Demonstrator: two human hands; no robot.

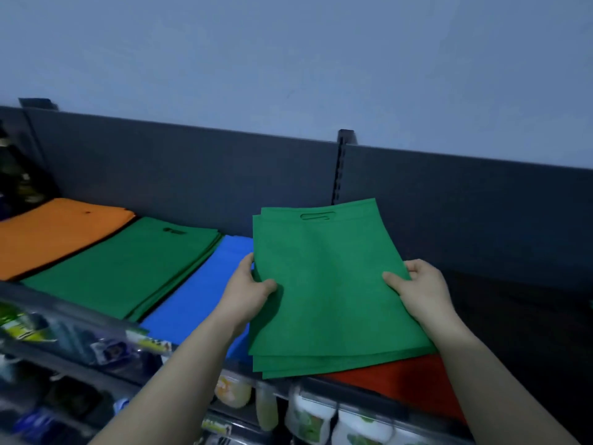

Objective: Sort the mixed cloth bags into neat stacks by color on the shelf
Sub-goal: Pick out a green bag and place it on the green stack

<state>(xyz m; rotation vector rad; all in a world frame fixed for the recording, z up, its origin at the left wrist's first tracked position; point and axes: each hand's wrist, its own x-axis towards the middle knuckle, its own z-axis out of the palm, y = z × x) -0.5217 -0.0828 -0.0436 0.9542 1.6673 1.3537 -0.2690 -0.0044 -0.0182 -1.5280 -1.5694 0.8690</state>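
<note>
I hold a small bundle of green cloth bags (327, 284) with cut-out handles, tilted above the shelf. My left hand (248, 293) grips its left edge, thumb on top. My right hand (420, 290) grips the right edge the same way. Under the bundle lies a red bag (404, 380). To the left, flat on the shelf, are a blue stack (199, 297), a green stack (128, 264) and an orange stack (54, 229).
A dark back panel (192, 168) with a slotted upright (343, 162) runs behind the shelf. Dark shelf surface (519, 316) spreads to the right. Packaged goods (308, 412) fill the shelf below, and dark items (19, 175) stand at the far left.
</note>
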